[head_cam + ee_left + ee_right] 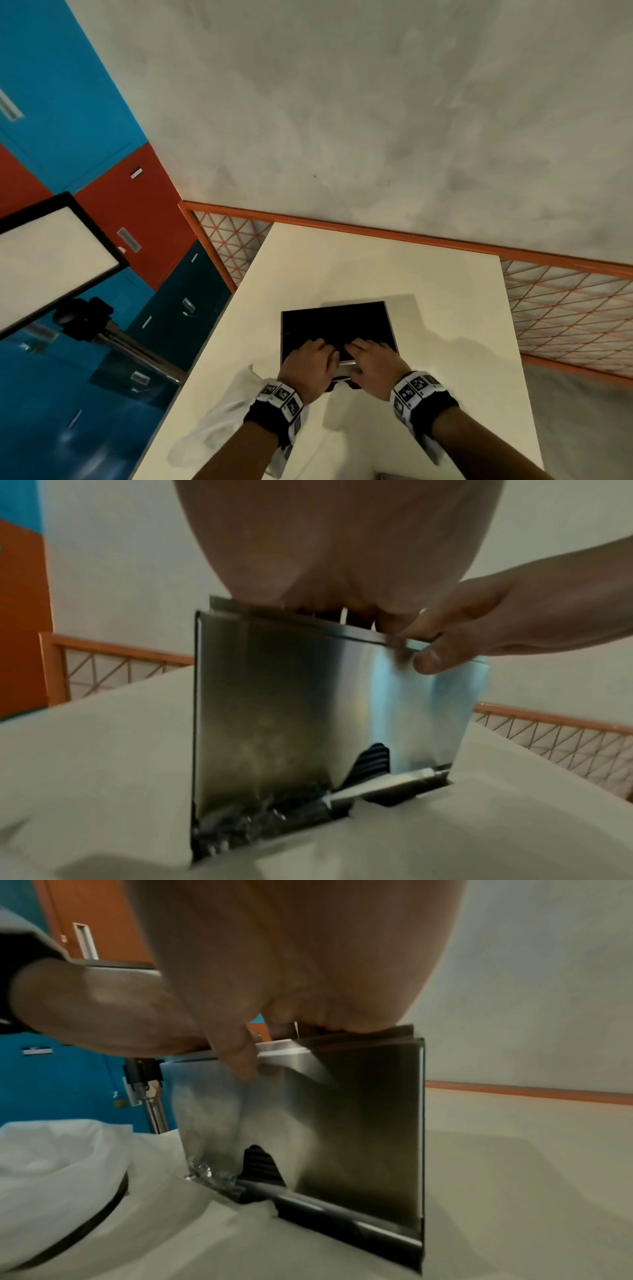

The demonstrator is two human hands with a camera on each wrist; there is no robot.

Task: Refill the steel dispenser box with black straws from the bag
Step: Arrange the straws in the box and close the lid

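The steel dispenser box (391,329) (274,710) (359,1110) stands on the white table with its top open. Black straws (335,323) fill it to the rim, and more straws (373,758) (260,1164) show in the front cutout. My left hand (308,359) (342,547) (92,1007) lies over the near top edge, fingers pressing on the straws. My right hand (373,359) (479,620) (291,947) pinches the front rim, thumb on the steel face and fingers over the top. The white plastic bag (222,421) (51,1150) lies crumpled under my left forearm.
The table (428,274) ends close on the left and right. An orange mesh railing (565,308) runs behind it against a grey wall. Blue and red lockers (68,85) stand at the left, with a framed white panel (51,257) on a tripod (89,318).
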